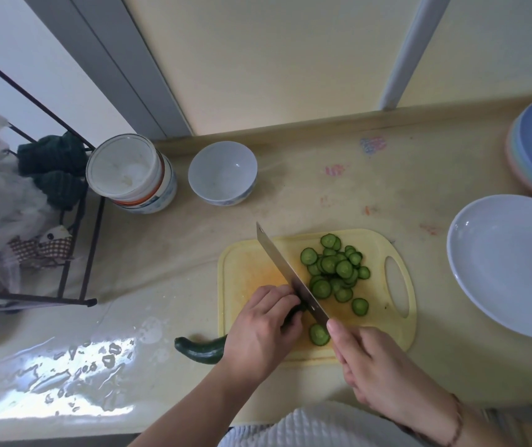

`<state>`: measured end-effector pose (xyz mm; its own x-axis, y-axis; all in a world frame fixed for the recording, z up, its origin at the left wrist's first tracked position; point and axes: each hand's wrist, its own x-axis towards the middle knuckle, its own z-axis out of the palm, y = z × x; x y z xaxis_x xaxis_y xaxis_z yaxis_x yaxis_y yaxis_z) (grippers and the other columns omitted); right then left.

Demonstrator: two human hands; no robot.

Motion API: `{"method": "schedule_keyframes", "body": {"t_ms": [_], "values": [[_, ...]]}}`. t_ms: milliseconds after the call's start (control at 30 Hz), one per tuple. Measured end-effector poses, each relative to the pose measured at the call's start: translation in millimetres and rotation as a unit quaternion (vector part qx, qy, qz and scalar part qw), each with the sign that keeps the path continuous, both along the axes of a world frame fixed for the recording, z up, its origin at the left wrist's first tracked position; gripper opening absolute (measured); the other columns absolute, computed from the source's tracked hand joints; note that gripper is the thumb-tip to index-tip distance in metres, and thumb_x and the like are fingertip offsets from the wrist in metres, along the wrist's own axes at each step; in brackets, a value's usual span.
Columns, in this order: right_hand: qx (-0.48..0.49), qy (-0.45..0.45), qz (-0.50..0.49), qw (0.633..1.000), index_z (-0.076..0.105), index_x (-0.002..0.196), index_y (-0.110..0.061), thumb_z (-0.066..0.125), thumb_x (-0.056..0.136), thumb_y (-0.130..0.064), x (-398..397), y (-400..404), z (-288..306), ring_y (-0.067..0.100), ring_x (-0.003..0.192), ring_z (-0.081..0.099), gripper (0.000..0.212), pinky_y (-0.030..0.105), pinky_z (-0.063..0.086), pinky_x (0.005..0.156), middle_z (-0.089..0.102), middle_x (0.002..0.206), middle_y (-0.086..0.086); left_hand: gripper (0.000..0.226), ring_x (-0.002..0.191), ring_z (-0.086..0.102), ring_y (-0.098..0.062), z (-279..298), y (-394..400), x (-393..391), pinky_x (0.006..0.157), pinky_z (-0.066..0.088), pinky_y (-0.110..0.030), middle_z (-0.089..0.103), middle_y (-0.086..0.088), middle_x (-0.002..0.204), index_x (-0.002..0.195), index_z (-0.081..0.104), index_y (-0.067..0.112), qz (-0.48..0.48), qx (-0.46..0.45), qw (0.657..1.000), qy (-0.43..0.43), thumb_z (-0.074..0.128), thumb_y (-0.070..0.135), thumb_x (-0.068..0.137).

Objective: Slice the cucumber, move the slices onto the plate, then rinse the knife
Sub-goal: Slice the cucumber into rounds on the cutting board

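Right hand (374,366) grips the knife (290,275) handle. Left hand (263,324) curls over the cucumber (201,350), which lies longways, its end pointing off the cutting board's (242,269) left edge. Slices (335,272) pile beyond the blade. Farther right sits the plate (509,266).

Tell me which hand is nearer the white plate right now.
Right. The right hand holds the knife at the cutting board's near edge, beside the white plate; the left hand grips the cucumber farther away.

Glossy metal knife (285,272), matt plastic board (242,269)
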<state>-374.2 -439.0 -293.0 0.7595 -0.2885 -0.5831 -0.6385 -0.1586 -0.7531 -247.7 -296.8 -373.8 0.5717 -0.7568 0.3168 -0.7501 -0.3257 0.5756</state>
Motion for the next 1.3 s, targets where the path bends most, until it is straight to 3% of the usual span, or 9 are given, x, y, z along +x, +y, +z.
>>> {"method": "schedule_keyframes", "body": {"t_ms": [300,500,567,700,900,1067,1300], "values": [[-0.014,-0.001,0.005,1.000,0.037,0.065,-0.006,0.027,0.078,-0.074,6.9,4.5,-8.2,0.011,0.042,0.028,0.069,0.028,0.025,0.048,0.031,0.048,-0.001,0.015,0.093,0.062,-0.018,-1.8,1.2,1.4,0.091,0.046,-0.017,0.070,0.001,0.101,0.093,0.074,0.007,-0.005,0.005,1.000,0.001,0.079,0.002,0.080],[-0.054,0.026,0.018,0.998,0.040,0.056,-0.016,0.023,0.082,-0.069,19.6,7.3,-20.8,0.008,0.038,0.037,0.061,0.036,0.041,0.054,0.040,0.039,-0.003,0.008,0.093,0.062,-0.019,-1.2,0.4,0.1,0.090,0.048,-0.018,0.071,0.002,0.104,0.096,0.074,0.007,-0.005,-0.005,1.000,0.002,0.070,0.012,0.090],[-0.052,0.029,0.018,0.998,0.038,0.056,-0.017,0.023,0.083,-0.069,20.5,6.0,-22.7,0.008,0.037,0.036,0.061,0.034,0.037,0.050,0.038,0.039,-0.004,0.009,0.093,0.063,-0.019,-1.9,0.8,0.8,0.090,0.048,-0.019,0.071,0.001,0.104,0.096,0.074,0.007,-0.004,-0.002,1.000,0.003,0.072,0.012,0.089],[-0.002,0.047,0.003,0.999,0.040,0.062,-0.016,0.025,0.087,-0.066,20.6,-11.3,-19.8,0.007,0.032,0.031,0.059,0.020,0.027,0.038,0.034,0.040,-0.004,0.016,0.094,0.063,-0.019,-1.8,1.6,1.4,0.090,0.050,-0.020,0.071,0.000,0.104,0.096,0.073,0.007,-0.005,0.004,1.000,0.004,0.081,0.006,0.081],[0.072,0.061,-0.018,0.995,0.042,0.068,-0.012,0.032,0.090,-0.062,23.9,-39.4,-12.2,0.016,0.037,0.026,0.055,0.023,0.023,0.037,0.030,0.046,-0.003,0.014,0.096,0.064,-0.018,-2.5,3.3,1.5,0.089,0.051,-0.021,0.070,0.000,0.104,0.096,0.073,0.008,0.000,0.010,1.000,0.007,0.080,0.009,0.083],[0.132,0.044,-0.015,0.990,0.044,0.069,-0.009,0.034,0.093,-0.057,-1.6,-34.5,-1.5,0.017,0.039,0.026,0.055,0.025,0.021,0.039,0.028,0.052,0.008,0.018,0.095,0.062,-0.015,-4.1,3.3,2.9,0.089,0.049,-0.018,0.069,-0.001,0.101,0.094,0.071,0.009,0.009,0.007,1.000,0.004,0.082,0.008,0.080],[0.171,0.078,-0.066,0.980,0.046,0.065,-0.013,0.031,0.085,-0.072,-39.2,-14.3,-9.9,0.019,0.041,0.032,0.064,0.029,0.026,0.045,0.034,0.051,0.013,0.028,0.088,0.063,-0.019,1.1,5.3,7.2,0.065,0.057,-0.032,0.068,0.002,0.110,0.106,0.069,0.017,0.001,0.088,0.995,-0.038,0.070,0.032,0.082]]}}
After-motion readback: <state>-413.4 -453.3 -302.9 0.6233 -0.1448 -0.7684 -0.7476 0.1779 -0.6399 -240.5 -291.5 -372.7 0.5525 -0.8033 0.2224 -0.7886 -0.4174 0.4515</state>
